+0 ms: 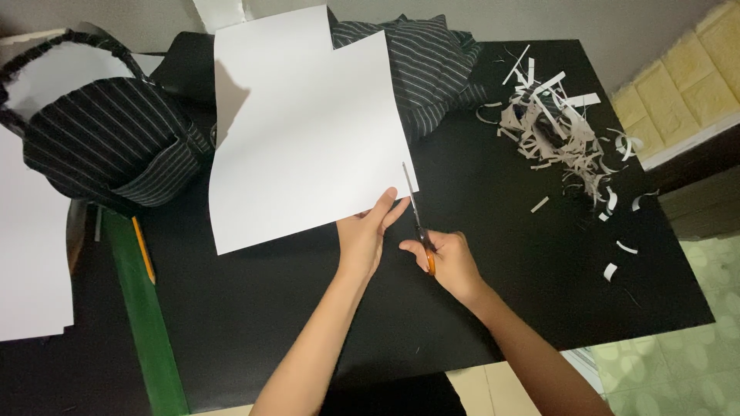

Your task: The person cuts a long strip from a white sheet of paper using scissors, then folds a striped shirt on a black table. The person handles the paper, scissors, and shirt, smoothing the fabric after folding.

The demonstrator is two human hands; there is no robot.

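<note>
A large white sheet of paper with a notch cut from its top right corner is lifted over a black table. My left hand pinches the sheet's lower right edge. My right hand grips orange-handled scissors, whose blades point up along the sheet's right edge near its bottom corner.
A heap of white paper strips lies at the table's far right, with loose scraps below it. Striped dark fabric sits behind the sheet. A striped bag stands at left, beside a pencil, a green strip and white sheets.
</note>
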